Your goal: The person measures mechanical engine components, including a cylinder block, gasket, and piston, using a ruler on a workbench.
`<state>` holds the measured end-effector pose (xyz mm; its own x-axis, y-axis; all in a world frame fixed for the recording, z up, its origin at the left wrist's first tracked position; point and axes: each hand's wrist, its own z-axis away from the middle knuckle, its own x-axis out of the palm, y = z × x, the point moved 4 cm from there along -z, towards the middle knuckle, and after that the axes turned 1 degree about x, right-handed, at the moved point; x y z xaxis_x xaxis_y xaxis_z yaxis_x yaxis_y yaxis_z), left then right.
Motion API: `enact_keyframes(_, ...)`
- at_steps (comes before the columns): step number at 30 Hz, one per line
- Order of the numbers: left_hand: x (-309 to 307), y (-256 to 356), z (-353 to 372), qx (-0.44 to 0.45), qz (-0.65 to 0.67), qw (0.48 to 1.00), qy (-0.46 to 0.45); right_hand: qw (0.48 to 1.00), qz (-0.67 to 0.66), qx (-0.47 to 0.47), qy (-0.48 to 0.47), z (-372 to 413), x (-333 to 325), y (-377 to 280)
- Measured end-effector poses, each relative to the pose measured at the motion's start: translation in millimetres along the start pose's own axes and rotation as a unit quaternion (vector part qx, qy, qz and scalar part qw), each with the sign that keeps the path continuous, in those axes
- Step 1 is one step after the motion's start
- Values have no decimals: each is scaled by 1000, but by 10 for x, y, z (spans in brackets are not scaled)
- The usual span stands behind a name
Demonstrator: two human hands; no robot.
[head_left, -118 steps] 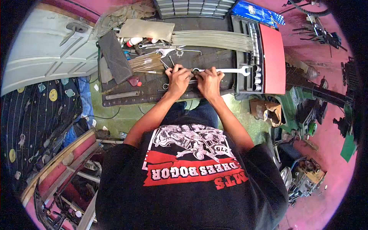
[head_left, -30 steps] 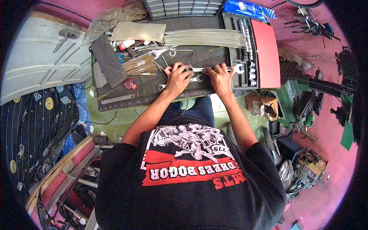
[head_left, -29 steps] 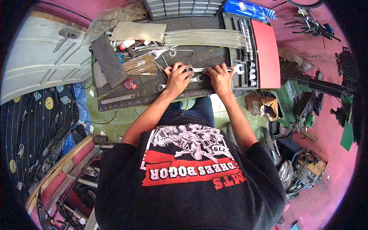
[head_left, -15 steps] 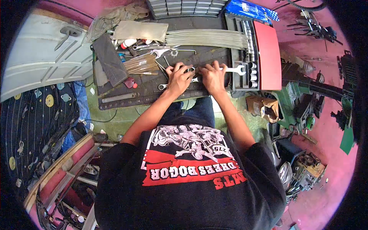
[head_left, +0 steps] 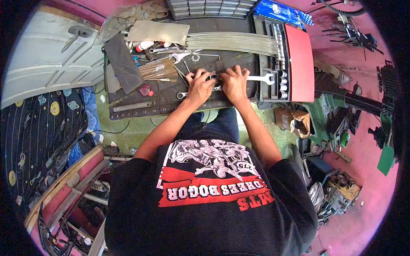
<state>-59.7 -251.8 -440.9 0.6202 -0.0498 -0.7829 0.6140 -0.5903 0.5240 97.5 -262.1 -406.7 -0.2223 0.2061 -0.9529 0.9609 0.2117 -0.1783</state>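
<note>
My left hand point(head_left: 200, 88) is low over the dark bench mat point(head_left: 171, 94), its fingers curled around something I cannot make out. Beside it, my right hand point(head_left: 234, 86) has its fingers bent over the shaft of a wrench point(head_left: 259, 78). That wrench's open jaw points right, over the edge of a socket tray point(head_left: 266, 89); the rest of its shaft is hidden by my hand. Below my hands lies another wrench, its ring end point(head_left: 182, 95) showing by my left wrist. A thin bent rod point(head_left: 186, 67) rests just beyond my left fingers.
Thin metal rods point(head_left: 230, 43) lie across the back. Brown-wrapped sticks point(head_left: 159, 69), a dark flat case point(head_left: 123, 64) and a small red bottle point(head_left: 145, 90) are at the left. The tray's red lid point(head_left: 301, 64) stands right. A drawer cabinet point(head_left: 211, 9) is behind.
The view has shifted slightly. Both hands stay close together over the mat, with small finger movements; the wrench at my right hand keeps nearly the same place.
</note>
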Motion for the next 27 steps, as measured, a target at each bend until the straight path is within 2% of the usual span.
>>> enact_keyframes(8, -31, 19, 1, 2, 5, 1000, 17, 998, 21, 64, 8, 121, -259, 385)
enact_keyframes(13, -13, 8, -5, 9, 10, 1000, 18, 999, -42, -6, 5, -35, -126, 75)
enact_keyframes(15, -23, 7, -11, 9, -9, 1000, 6, 999, -27, -26, -21, -107, -4, -75)
enact_keyframes(19, -34, 18, -15, 7, -2, 1000, 8, 998, -62, -20, 2, -36, -83, 86)
enact_keyframes(21, -44, 22, -23, 6, 9, 1000, 9, 999, -34, 12, -13, 38, -174, 217)
enact_keyframes(24, -58, 32, -18, 2, 17, 1000, 9, 999, -25, 31, 13, 116, -228, 388)
enact_keyframes(27, -43, 7, -24, 2, 14, 1000, 10, 1000, -24, 10, 6, 103, -148, 310)
